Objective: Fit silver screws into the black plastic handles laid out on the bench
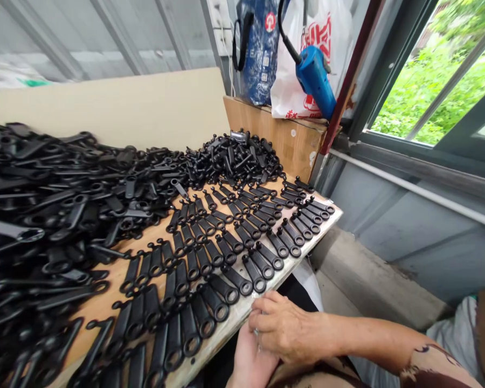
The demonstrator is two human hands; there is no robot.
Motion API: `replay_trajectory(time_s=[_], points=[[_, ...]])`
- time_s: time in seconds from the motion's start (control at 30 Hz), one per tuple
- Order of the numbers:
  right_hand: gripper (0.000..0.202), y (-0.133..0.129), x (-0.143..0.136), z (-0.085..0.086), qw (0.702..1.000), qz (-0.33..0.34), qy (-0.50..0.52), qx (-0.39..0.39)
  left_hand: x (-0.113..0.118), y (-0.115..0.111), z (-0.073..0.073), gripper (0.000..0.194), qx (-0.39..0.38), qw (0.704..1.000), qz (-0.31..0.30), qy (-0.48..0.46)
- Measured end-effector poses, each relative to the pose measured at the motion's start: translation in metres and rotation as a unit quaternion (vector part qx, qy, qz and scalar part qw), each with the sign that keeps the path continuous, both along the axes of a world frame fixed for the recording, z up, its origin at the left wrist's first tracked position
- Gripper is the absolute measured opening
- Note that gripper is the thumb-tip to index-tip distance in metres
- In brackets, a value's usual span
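Fingers (pixel 263 322) of right hand (pixel 286 330), half-curled, touch left hand (pixel 251 360).

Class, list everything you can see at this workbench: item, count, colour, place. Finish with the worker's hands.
Ring-ended parts: dozens, black, rows along the bench's near side
Heaped parts: too many to count, black, left and back
Bench: one, brown, pale edge, centre
Board: one, cream, behind heaps
Wooden panel: one, brown, back corner
Bags: one blue, one white with red print, above panel
Corded tool: one, blue, before white bag
Post: one, dark red, beside tool
Window: one, dark-framed, upper right
Pipe: one, white, below window
Walls: grey, behind and right
Left hand: one, bare, under right
Right hand: one, bare, at bench edge
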State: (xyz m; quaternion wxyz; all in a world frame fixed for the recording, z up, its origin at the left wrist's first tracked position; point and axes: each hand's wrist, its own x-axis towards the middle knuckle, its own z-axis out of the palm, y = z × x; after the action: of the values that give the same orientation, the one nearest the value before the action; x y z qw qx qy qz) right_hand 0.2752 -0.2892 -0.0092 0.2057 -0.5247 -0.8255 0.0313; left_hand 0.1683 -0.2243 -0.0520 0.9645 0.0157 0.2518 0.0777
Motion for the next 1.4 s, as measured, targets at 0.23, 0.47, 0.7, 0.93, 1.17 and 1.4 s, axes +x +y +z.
replay_trajectory(time_s=[0.23,0.47,0.7,0.93,1.17,1.4], points=[[0.007,0.0,0.024,0.016,0.995,-0.024,0.089,0.023,0.0,0.001,0.01,0.024,-0.03,0.999,0.002,0.032],[0.014,-0.003,0.066,0.026,0.982,-0.124,0.119,0.073,0.003,0.007,0.003,0.03,-0.015,0.999,-0.045,0.02],[0.019,-0.006,0.041,-0.004,0.979,-0.184,-0.08,0.036,0.004,0.008,0.007,0.031,-0.005,1.0,-0.008,0.0],[0.019,-0.011,0.031,-0.008,0.981,-0.169,-0.089,0.023,0.002,0.005,0.013,0.036,-0.018,0.999,0.022,-0.026],[0.019,-0.012,0.036,-0.009,0.983,-0.169,-0.058,-0.046,0.001,0.003,0.014,0.034,-0.026,0.999,0.025,-0.038],[0.012,-0.007,0.047,-0.018,0.977,-0.202,0.035,-0.055,0.004,0.006,0.011,0.034,-0.026,0.999,0.02,-0.01]])
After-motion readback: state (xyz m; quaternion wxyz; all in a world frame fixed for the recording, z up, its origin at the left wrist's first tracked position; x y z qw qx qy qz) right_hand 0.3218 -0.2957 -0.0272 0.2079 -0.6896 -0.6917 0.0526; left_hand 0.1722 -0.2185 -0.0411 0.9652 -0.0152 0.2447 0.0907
